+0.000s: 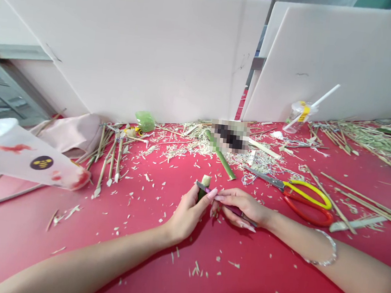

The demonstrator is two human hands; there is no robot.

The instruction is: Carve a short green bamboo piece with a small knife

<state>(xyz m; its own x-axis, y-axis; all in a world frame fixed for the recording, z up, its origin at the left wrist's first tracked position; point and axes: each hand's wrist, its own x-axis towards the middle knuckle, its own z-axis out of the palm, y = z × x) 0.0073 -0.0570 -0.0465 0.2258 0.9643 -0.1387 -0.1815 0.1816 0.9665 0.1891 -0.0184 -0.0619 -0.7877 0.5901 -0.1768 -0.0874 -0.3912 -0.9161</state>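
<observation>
My left hand [185, 214] is closed around a short green stem [206, 180], which stands roughly upright with a pale, peeled-looking top. In my right hand [241, 206] is a slim knife [235, 210] with a dark handle. Its blade lies across the stem just below the pale end, close to my left thumb. The lower part of the stem is hidden by my fingers. Beyond my hands a longer green stem [226, 166] lies on the red table [147, 272], partly under a blurred patch. Scissors [307, 198] with yellow and red handles rest to the right.
Pale shavings [184, 150] cover much of the table's far side. A milky plastic cup [23, 156] leans in at left, near several carved sticks [112, 161]. A clear cup [300, 115] with a straw stands at back right. White panels [139, 52] wall off the far edge.
</observation>
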